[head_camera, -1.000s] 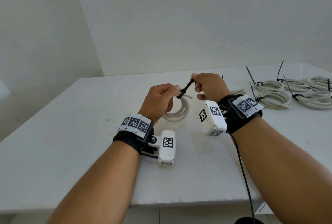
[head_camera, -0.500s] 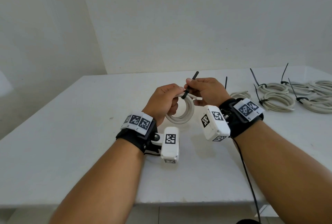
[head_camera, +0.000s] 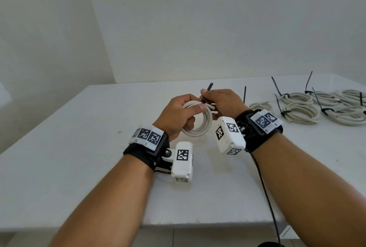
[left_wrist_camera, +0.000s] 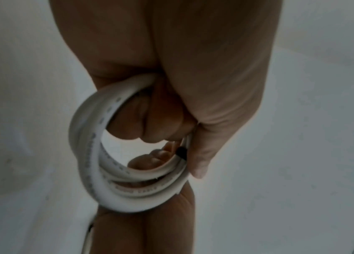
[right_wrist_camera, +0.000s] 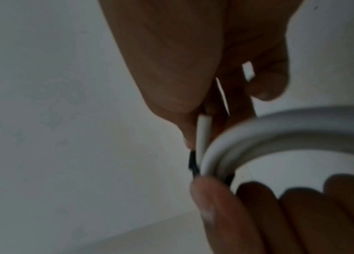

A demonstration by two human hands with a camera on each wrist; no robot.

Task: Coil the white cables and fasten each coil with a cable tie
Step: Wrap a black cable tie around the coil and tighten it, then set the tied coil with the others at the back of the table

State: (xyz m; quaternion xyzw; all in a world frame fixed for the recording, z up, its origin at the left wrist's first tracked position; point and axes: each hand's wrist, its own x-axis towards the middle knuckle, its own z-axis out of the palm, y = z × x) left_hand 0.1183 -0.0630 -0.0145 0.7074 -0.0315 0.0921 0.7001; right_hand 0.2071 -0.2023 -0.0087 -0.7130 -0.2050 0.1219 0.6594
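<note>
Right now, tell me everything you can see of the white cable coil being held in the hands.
The white round-jacketed cable coil is wound into a few stacked loops, smooth and plastic-looking, with faint printed lettering along the jacket in the left wrist view. It is held above the white table, ring upright. The left hand grips its top, fingers curled through the loop and thumb pressing on the outside. A thin black cable tie wraps the top section; the right hand pinches its tail. Short cut cable ends stick out beside the tie.

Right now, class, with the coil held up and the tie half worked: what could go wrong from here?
1. The left hand alone grips the white coil; a looser hold may let the loops spring apart.
2. The right hand pinches the black cable tie near the loose cable ends; they may escape the tie.
</note>
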